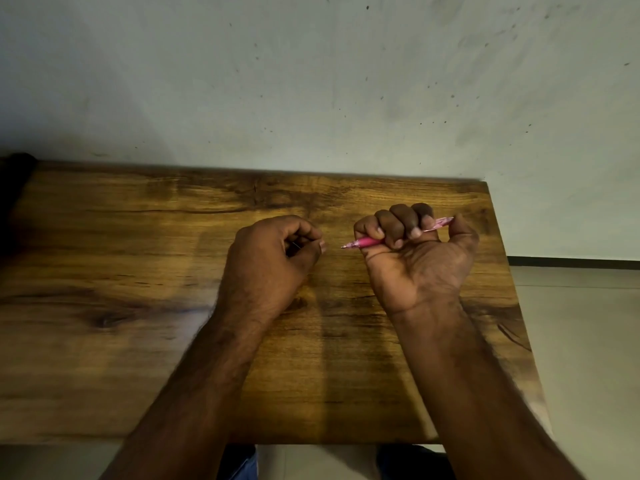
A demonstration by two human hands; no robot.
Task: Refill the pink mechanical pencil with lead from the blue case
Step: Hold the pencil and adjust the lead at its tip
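Observation:
My right hand is closed in a fist around the pink mechanical pencil. The pencil lies nearly level, its tip pointing left and its back end sticking out by my thumb. My left hand is curled just left of the tip, its fingertips pinched together. A thin dark sliver, possibly a lead, shows inside its curl. A small gap separates the pencil tip from my left fingertips. No blue case is in view.
Both hands hover over a wooden table that stands against a pale, speckled wall. The table's right edge runs down past my right forearm, with light floor beyond it. A dark object sits at the table's far left corner.

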